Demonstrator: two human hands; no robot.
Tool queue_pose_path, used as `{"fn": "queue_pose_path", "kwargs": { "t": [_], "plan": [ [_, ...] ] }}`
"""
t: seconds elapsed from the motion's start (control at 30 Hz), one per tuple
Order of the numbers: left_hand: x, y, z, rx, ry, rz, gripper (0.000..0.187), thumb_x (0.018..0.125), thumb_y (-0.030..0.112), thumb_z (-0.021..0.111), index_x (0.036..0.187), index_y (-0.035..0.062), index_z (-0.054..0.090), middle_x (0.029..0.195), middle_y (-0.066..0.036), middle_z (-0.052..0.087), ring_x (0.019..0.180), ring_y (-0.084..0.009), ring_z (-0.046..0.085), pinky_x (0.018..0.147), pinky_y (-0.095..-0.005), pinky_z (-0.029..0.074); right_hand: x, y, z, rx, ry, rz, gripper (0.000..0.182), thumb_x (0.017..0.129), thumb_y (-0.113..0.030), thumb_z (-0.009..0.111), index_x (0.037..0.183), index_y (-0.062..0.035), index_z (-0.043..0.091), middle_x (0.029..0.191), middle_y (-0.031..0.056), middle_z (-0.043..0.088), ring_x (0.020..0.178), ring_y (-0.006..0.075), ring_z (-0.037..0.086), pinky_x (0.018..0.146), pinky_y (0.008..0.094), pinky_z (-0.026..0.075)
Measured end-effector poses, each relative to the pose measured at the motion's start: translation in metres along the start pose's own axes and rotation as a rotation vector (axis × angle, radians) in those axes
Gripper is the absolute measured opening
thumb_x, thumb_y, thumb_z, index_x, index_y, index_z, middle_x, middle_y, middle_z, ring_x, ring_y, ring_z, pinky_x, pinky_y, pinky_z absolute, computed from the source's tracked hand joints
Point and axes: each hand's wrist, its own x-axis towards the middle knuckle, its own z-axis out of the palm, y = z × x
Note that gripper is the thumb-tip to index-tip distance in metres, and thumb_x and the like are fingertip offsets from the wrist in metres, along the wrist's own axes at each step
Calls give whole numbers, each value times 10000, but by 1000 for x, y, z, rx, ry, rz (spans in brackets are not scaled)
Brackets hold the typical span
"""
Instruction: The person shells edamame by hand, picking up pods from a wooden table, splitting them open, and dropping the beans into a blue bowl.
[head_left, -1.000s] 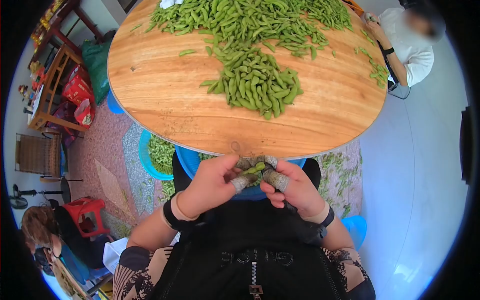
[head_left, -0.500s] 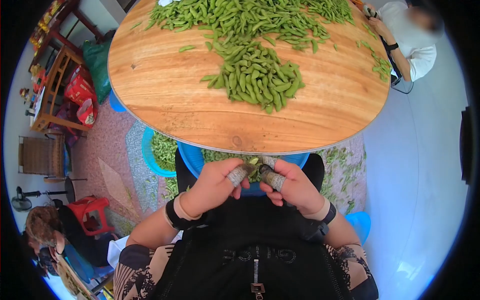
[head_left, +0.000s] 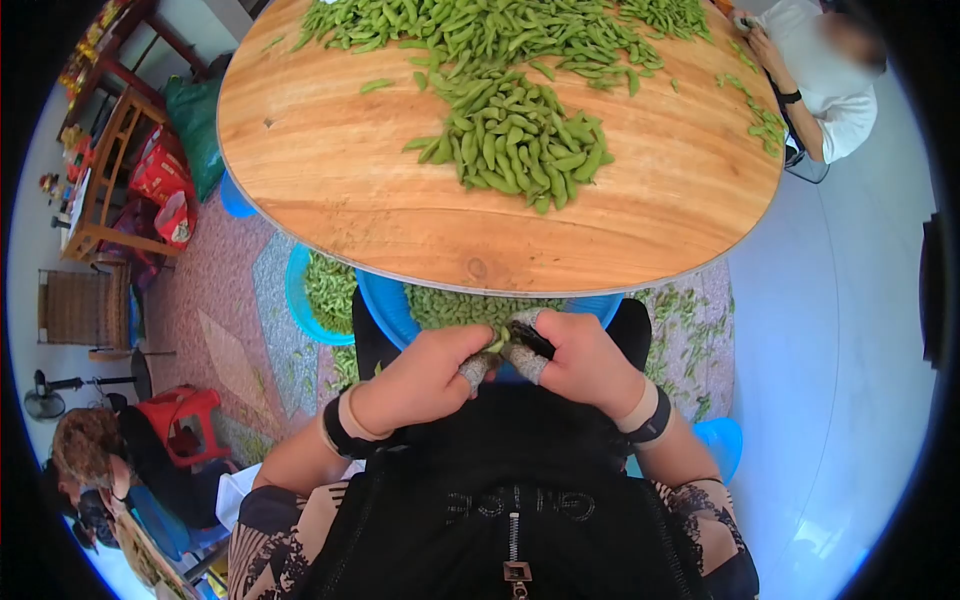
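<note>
Table (head_left: 330, 180): far side; bears pile (head_left: 520, 150).
Tub (head_left: 385, 303): under table's near edge; beans (head_left: 455, 304) inside.
Left hand (head_left: 425, 375): nearly closed, pinching pod.
Right hand (head_left: 592, 365): curled, fingertips at pod; cannot tell whether it grips.
Pod (head_left: 497, 344): between the hands, near side of table; slack pinch could drop it outside tub.

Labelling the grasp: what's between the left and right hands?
Head view: a green pod, partly hidden by the wrapped fingertips, lies between the left hand and the right hand.
</note>
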Motion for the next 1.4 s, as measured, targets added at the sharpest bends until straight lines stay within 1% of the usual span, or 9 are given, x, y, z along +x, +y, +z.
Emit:
{"fn": "queue_pose_path", "kwargs": {
  "t": [0.07, 0.23, 0.27, 0.33, 0.5, 0.6, 0.83, 1.13, 1.4],
  "plan": [
    [-2, 3, -10, -118, -145, -58, 132, 867, -2, 451, 963, -7, 542, 783, -65, 605, 632, -119, 587, 567, -252, 470, -1, 6, -2, 115, -106, 24, 197, 792, -161, 672, 895, -13, 593, 807, 197, 630, 739, 380, 610, 657, 363, 501],
    [-2, -9, -9, -345, -345, -133, 104, 919, 49, 476, 966, 7, 560, 809, -40, 618, 622, -87, 561, 555, -230, 453, -2, 28, 11, 247, -214, -141, 145, 863, -150, 617, 923, -17, 617, 700, 36, 610, 629, 124, 599, 567, 278, 479],
    [-3, -11, -5, -492, -312, -181, 116, 933, 65, 479, 986, 16, 570, 814, -34, 619, 624, -83, 559, 561, -223, 452, -1, 26, 10, 248, -213, -140, 145, 863, -150, 617, 923, -17, 617, 700, 36, 610, 629, 124, 599, 567, 278, 479],
    [-4, -17, 0, -637, -278, -230, 129, 946, 81, 481, 1006, 24, 579, 819, -28, 621, 625, -79, 557, 566, -215, 450, 3, 17, 3, 585, -290, 447, 200, 844, -184, 608, 867, 14, 596, 682, 124, 591, 625, 158, 593, 566, 327, 465],
    [-4, -21, 1, -535, 28, -369, 167, 945, 114, 526, 1072, 22, 583, 825, -18, 622, 658, -68, 566, 592, -205, 460, -2, 40, 23, 275, -12, 351, 185, 883, -182, 578, 870, -3, 620, 643, 27, 580, 475, 76, 505, 422, 234, 386],
    [-1, -39, 8, -383, 64, -167, 167, 928, 102, 556, 1066, 16, 590, 838, -24, 639, 685, -66, 587, 598, -208, 475, -2, 27, 16, 653, -72, 554, 185, 900, -200, 590, 913, -20, 630, 647, 1, 572, 482, 57, 479, 437, 206, 381],
    [4, -24, 6, -539, 63, -357, 129, 872, 64, 628, 988, 8, 627, 812, -2, 636, 678, -63, 601, 594, -206, 486, 0, 21, 26, 849, -40, 451, 183, 908, -193, 610, 958, -18, 615, 650, -21, 547, 486, 50, 451, 442, 198, 359],
    [11, -20, 3, -164, -37, -126, 87, 888, 53, 557, 921, -11, 608, 771, -73, 665, 597, -134, 650, 505, -233, 501, 1, 13, 21, 939, -129, 535, 196, 923, -228, 601, 952, -35, 592, 674, -18, 521, 501, 45, 431, 452, 188, 348],
    [14, -46, 3, -934, -215, -384, 282, 986, 253, 461, 1025, -11, 554, 816, -131, 662, 601, -178, 653, 511, -250, 503, 3, 20, 27, 1112, -60, 578, 195, 924, -233, 599, 950, -40, 579, 658, -34, 480, 533, 49, 411, 474, 195, 355]
  ]
}}
